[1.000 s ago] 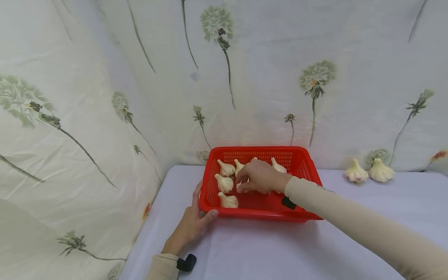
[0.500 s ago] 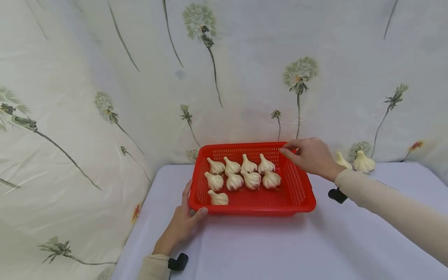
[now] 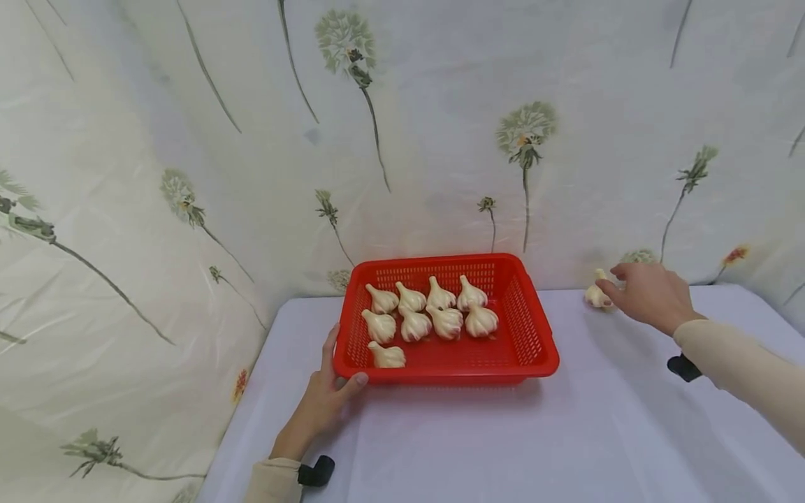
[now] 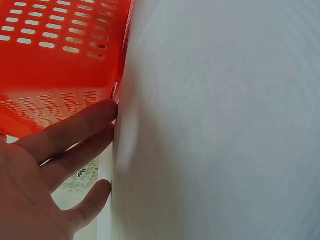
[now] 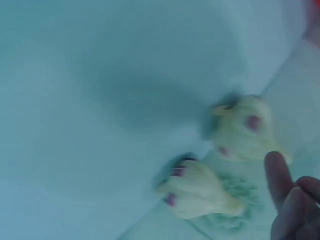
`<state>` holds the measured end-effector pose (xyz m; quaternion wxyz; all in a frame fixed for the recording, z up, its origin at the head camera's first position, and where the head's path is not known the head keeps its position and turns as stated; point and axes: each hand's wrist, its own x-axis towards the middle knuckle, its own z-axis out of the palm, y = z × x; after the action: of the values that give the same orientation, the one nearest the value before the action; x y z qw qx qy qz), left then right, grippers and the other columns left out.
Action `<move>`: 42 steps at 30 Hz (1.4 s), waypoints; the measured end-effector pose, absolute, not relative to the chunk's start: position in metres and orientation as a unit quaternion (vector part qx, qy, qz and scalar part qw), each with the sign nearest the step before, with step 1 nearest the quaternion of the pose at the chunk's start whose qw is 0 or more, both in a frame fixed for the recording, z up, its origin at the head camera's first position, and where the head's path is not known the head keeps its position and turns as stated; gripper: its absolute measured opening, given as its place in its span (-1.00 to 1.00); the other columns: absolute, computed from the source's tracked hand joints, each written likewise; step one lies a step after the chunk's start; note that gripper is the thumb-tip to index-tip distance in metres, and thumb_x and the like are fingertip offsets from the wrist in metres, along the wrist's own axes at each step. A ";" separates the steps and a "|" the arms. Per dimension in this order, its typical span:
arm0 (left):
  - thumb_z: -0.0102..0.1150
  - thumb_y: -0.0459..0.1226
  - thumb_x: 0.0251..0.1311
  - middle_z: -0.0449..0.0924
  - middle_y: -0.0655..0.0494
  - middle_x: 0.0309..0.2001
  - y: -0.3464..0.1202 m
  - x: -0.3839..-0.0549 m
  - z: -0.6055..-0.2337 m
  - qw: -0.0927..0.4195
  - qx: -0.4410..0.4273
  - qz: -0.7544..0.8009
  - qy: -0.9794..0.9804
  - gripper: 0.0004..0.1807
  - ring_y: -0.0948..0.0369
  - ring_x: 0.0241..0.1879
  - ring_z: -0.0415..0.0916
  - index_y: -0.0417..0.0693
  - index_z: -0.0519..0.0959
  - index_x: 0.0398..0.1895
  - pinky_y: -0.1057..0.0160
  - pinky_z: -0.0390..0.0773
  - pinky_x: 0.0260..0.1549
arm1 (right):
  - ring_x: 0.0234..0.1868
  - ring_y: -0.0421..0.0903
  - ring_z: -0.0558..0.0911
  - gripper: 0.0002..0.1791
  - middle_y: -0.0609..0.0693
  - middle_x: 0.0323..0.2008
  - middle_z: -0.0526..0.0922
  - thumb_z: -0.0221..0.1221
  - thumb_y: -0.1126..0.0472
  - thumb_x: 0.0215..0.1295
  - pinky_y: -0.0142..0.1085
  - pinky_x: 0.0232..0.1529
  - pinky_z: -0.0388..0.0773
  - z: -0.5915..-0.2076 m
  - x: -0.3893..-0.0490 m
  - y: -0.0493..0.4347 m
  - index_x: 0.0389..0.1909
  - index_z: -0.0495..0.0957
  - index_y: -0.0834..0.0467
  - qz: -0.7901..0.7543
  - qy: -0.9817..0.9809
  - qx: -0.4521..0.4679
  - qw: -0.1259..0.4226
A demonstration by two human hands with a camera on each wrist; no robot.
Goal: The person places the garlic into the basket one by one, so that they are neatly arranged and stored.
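Several white garlic bulbs [image 3: 446, 323] lie in rows inside a red perforated basket [image 3: 459, 375]. My left hand [image 3: 318, 404] rests against the basket's front left corner, thumb at the front rim and fingers along the side. In the left wrist view its lower fingers [image 4: 85, 125] are spread and fairly straight beside the basket wall. My right hand [image 3: 654, 297] is above the table's back right, holding nothing, close to a garlic bulb [image 3: 596, 296]. Two blurred garlic bulbs show in the right wrist view, one [image 5: 245, 130] near the fingertip and another [image 5: 197, 192] beside it.
A white cloth covers the table [image 3: 453, 440]. Behind and to the left hangs a pale curtain [image 3: 434, 140] printed with dandelions, close to the table's back edge. The basket stands near that back edge.
My right hand has withdrawn from the basket and moved right to the loose garlic bulbs, uncovering the bulbs inside. The left hand stays at the basket corner. The head view has shifted slightly right.
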<state>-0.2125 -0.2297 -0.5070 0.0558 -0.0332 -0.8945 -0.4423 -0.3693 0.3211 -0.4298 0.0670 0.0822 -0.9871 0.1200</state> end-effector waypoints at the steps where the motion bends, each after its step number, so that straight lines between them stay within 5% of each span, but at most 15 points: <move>1: 0.23 0.21 0.14 0.57 0.11 0.19 -0.230 -0.212 -0.507 0.056 -0.032 -0.443 -0.894 0.02 0.10 0.01 0.55 0.66 -0.23 0.53 -0.01 0.60 -0.05 | -0.45 0.15 0.60 -0.30 0.32 -0.30 0.69 0.16 -0.20 0.33 -0.18 -0.69 0.43 -0.435 -0.369 0.325 0.07 0.55 0.40 0.115 -0.988 0.084 0.059; 6: 0.24 0.22 0.13 0.56 0.11 0.20 -0.230 -0.212 -0.508 0.056 -0.028 -0.448 -0.892 0.02 0.09 0.03 0.53 0.68 -0.23 0.52 -0.03 0.60 -0.04 | -0.58 0.02 0.50 -0.34 0.04 -0.64 0.55 0.18 -0.19 0.32 -0.18 -0.71 0.34 -0.458 -0.372 0.334 0.04 0.54 0.38 0.094 -0.990 0.094 0.041; 12: 0.23 0.19 0.16 0.58 0.11 0.19 -0.230 -0.213 -0.509 0.056 -0.035 -0.449 -0.891 0.01 0.10 0.06 0.53 0.66 -0.23 0.52 -0.04 0.59 -0.01 | -0.51 0.14 0.54 -0.39 0.16 -0.53 0.58 0.17 -0.27 0.29 -0.07 -0.71 0.32 -0.474 -0.375 0.337 -0.25 0.51 0.29 0.093 -0.989 0.094 0.067; 18: 0.24 0.18 0.16 0.58 0.11 0.18 -0.232 -0.213 -0.511 0.053 -0.033 -0.452 -0.890 0.01 0.10 0.07 0.53 0.68 -0.24 0.52 -0.07 0.59 -0.01 | -0.56 0.09 0.48 -0.38 0.13 -0.58 0.51 0.22 -0.26 0.25 -0.10 -0.72 0.32 -0.480 -0.377 0.332 -0.31 0.48 0.30 0.107 -0.988 0.078 0.075; 31: 0.24 0.23 0.13 0.55 0.16 0.23 -0.232 -0.215 -0.512 0.051 -0.033 -0.450 -0.891 0.03 0.12 0.08 0.53 0.69 -0.24 0.52 -0.12 0.57 0.02 | -0.57 0.14 0.50 -0.33 0.27 -0.45 0.57 0.30 -0.09 0.19 -0.05 -0.62 0.38 -0.486 -0.380 0.318 -0.10 0.36 0.47 0.160 -0.983 0.052 0.074; 38: 0.23 0.22 0.14 0.55 0.11 0.22 -0.231 -0.215 -0.511 0.048 -0.036 -0.451 -0.890 0.03 0.11 0.08 0.52 0.67 -0.25 0.52 -0.13 0.55 0.05 | -0.37 0.28 0.56 -0.10 0.36 -0.29 0.64 0.29 -0.26 0.16 -0.10 -0.58 0.36 -0.477 -0.380 0.322 0.19 0.35 0.42 0.180 -0.981 0.033 0.062; 42: 0.23 0.23 0.13 0.55 0.12 0.22 -0.231 -0.215 -0.510 0.048 -0.030 -0.449 -0.892 0.03 0.10 0.09 0.52 0.69 -0.25 0.52 -0.14 0.55 0.05 | -0.30 0.28 0.58 -0.05 0.41 -0.17 0.64 0.22 -0.36 0.17 -0.15 -0.56 0.37 -0.467 -0.377 0.320 0.18 0.40 0.44 0.189 -0.979 0.036 0.067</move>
<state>-0.2146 -0.2314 -0.5101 0.0481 -0.0300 -0.8918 -0.4488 -0.3768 0.3203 -0.4671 0.0668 0.0357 -0.9791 0.1889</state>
